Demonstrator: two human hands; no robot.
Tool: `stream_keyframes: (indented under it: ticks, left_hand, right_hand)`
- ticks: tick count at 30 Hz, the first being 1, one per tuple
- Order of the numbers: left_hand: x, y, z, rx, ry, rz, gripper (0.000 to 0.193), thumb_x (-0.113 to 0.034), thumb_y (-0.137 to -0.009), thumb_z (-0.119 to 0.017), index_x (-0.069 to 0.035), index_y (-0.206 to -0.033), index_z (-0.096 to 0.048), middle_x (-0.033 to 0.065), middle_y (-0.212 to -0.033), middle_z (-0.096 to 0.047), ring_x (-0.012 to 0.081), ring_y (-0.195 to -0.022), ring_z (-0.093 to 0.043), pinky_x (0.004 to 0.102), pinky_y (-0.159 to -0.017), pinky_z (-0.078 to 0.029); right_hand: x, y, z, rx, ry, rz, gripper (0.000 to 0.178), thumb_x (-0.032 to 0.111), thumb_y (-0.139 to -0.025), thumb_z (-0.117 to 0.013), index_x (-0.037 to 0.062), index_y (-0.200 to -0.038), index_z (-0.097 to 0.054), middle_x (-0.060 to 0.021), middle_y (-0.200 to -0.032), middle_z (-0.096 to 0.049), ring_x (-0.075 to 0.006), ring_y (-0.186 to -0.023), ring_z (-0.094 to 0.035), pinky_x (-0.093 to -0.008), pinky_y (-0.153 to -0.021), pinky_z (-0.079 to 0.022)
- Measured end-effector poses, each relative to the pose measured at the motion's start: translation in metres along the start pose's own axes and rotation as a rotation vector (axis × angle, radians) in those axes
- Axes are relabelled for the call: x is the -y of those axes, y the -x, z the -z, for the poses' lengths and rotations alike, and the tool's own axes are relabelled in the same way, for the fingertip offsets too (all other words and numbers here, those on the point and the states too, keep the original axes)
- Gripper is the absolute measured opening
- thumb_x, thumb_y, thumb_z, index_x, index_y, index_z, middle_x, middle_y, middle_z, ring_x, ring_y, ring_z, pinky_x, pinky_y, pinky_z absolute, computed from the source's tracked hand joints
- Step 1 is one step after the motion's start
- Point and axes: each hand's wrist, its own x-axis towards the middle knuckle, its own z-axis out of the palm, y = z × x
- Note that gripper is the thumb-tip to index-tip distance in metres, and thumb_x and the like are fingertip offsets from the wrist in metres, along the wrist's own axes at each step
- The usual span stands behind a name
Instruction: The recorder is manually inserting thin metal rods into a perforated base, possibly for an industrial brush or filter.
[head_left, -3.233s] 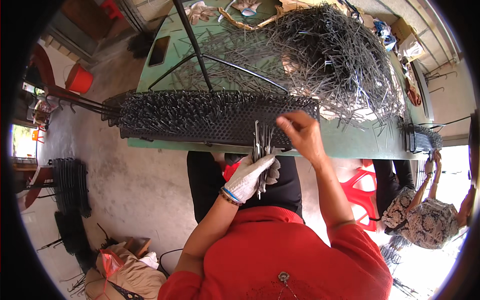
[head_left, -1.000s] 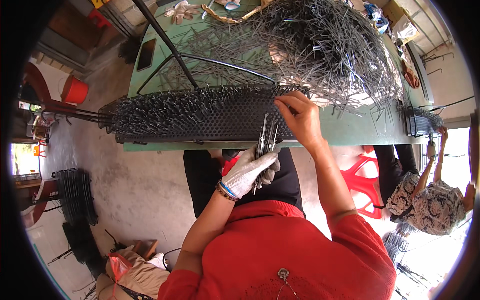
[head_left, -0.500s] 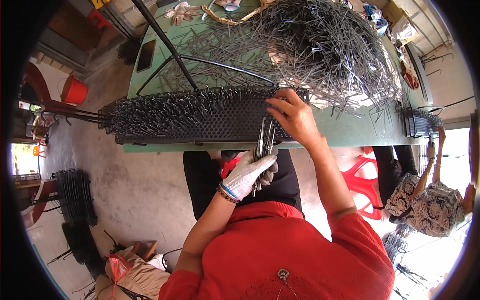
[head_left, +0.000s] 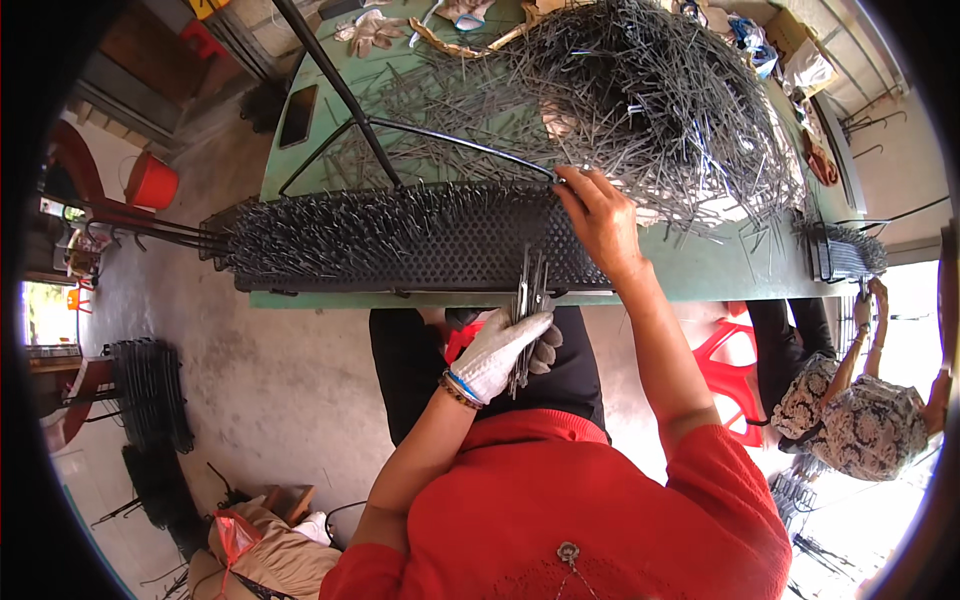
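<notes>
My left hand (head_left: 503,350), in a white glove, is wrapped round a bundle of thin metal rods (head_left: 526,283) that points up at the front of a long black perforated rack (head_left: 470,238). Bare, my right hand (head_left: 603,222) is closed in a pinch at the rack's far edge, close to the end of a black wire frame (head_left: 465,142). Whatever lies between those fingertips is too small to make out. Rods stand densely in the holes over the rack's left part, while bare perforations show in the middle and towards the right.
A large tangled heap of dark rods (head_left: 650,95) covers the far side of the green table (head_left: 350,297). A phone (head_left: 298,116) and a spare glove (head_left: 371,33) lie at the back left. At the right a co-worker (head_left: 868,425) handles another rack (head_left: 845,250).
My right hand has moved slightly right and up along the rack's far edge, its fingers now closer together. The left hand still grips the rods in nearly the same place.
</notes>
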Motion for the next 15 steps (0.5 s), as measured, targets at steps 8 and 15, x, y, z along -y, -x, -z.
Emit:
stream_keyframes:
  ticks: [8, 15]
  left_hand:
    - [0.0003, 0.0005, 0.0030, 0.055, -0.011, -0.008, 0.021, -0.021, -0.094, -0.059, -0.009, -0.111, -0.058, 0.0042, -0.080, -0.065, 0.0112, -0.061, -0.062, 0.0244, -0.053, -0.052]
    - [0.0001, -0.0011, 0.0023, 0.021, -0.062, -0.011, 0.029, -0.026, -0.096, -0.056, -0.008, -0.119, -0.056, 0.0052, -0.080, -0.064, 0.0107, -0.060, -0.061, 0.0230, -0.051, -0.050]
  right_hand:
    - [0.0018, -0.0057, -0.0013, 0.045, 0.056, -0.008, 0.022, 0.007, -0.085, -0.066, 0.0046, -0.107, -0.065, -0.0115, -0.084, -0.060, -0.0317, -0.068, -0.061, -0.0395, -0.058, -0.048]
    - [0.0013, -0.0063, -0.0019, 0.028, 0.022, 0.001, 0.023, 0.008, -0.086, -0.065, 0.0041, -0.108, -0.065, -0.0120, -0.086, -0.060, -0.0320, -0.071, -0.062, -0.0394, -0.060, -0.049]
